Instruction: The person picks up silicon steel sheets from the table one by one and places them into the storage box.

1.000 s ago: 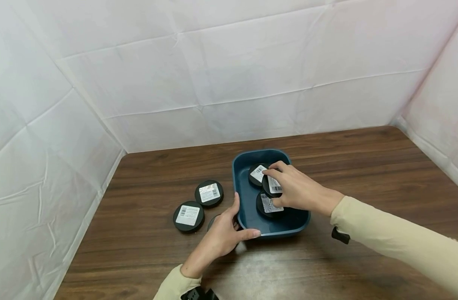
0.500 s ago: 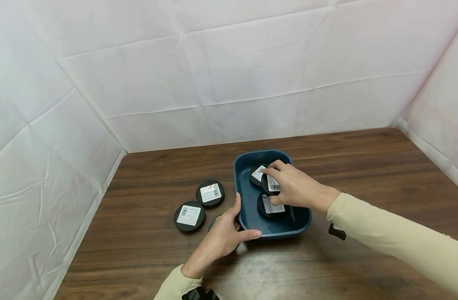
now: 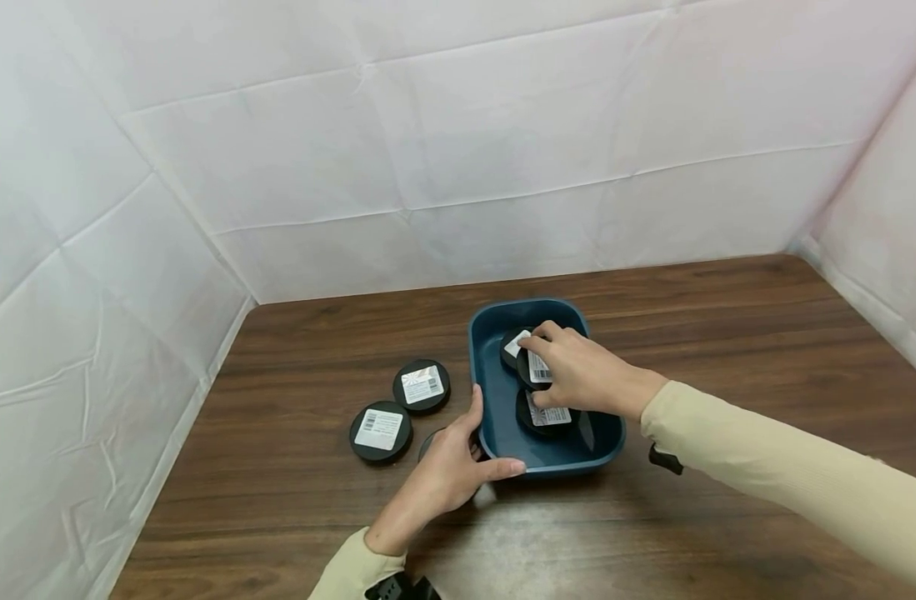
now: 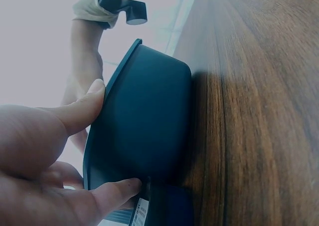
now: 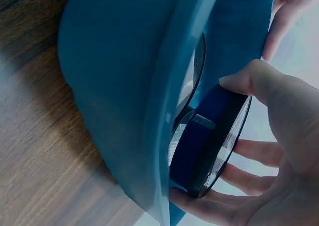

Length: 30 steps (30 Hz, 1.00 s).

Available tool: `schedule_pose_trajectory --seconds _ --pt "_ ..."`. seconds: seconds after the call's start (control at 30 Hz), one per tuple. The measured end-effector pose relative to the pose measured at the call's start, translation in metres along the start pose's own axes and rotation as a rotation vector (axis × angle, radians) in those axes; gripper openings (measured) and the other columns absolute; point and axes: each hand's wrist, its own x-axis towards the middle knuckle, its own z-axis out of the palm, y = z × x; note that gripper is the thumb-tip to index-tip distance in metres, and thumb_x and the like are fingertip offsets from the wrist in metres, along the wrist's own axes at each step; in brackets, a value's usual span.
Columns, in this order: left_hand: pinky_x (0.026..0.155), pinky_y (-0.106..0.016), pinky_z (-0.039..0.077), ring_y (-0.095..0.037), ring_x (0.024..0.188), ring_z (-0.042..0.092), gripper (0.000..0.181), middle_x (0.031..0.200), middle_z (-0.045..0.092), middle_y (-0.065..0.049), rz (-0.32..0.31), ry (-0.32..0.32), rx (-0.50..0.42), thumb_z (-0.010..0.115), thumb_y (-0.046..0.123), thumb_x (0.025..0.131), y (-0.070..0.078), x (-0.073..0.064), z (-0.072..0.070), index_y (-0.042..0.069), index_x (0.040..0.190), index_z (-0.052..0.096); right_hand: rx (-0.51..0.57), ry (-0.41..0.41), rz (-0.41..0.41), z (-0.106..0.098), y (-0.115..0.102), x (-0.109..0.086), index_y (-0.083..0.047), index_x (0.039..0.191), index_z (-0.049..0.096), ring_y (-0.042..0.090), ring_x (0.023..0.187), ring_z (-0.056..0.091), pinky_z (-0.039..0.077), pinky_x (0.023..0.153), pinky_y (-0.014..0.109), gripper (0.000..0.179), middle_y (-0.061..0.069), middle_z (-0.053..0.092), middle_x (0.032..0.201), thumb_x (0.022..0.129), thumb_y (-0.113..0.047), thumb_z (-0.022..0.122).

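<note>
My right hand [image 3: 588, 371] reaches into a dark blue plastic tub [image 3: 495, 433] and grips a flat round black case [image 5: 202, 136] by its edge, thumb on one side and fingers on the other. White barcode labels mark the cases. The gripped one leans over two more in the tub, a far labelled case [image 3: 508, 350] and a near labelled case [image 3: 528, 421]. My left hand [image 3: 446, 471] holds the tub's near left corner, thumb at the near rim [image 4: 112, 84] and fingers along the left wall. Another case [image 3: 426, 444] is mostly hidden behind the left hand.
Two more labelled round cases, an upper one [image 3: 422, 387] and a lower one [image 3: 380, 433], lie flat on the wooden table [image 3: 292, 400] left of the tub. White sheeting [image 3: 458, 125] rises behind the table and at both sides.
My right hand has shifted slightly left with the gripped case, which now overlaps the far case a little more. The left hand keeps its place at the tub.
</note>
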Motion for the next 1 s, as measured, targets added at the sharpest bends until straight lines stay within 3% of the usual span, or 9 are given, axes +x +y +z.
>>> schedule_pose_trajectory --seconds 0.6,1.0 --pt "0.106 -0.043 0.049 -0.030 0.139 0.050 0.107 0.163 0.027 -0.022 -0.014 -0.006 -0.026 0.078 0.034 0.087 -0.002 -0.001 -0.001 0.008 0.162 0.006 0.021 -0.043 0.024 0.000 -0.004 0.013 0.001 0.146 0.049 0.040 0.122 0.056 0.053 0.097 0.051 0.071 0.026 0.048 0.144 0.086 -0.024 0.078" --pt "0.106 -0.042 0.049 -0.030 0.139 0.051 0.107 0.164 0.026 -0.022 -0.006 -0.011 -0.021 0.078 0.034 0.088 -0.001 0.000 -0.001 0.008 0.162 0.005 -0.002 -0.029 0.036 0.002 0.001 0.024 0.000 0.147 0.048 0.039 0.121 0.056 0.053 0.097 0.049 0.073 0.024 0.049 0.142 0.086 -0.024 0.080"
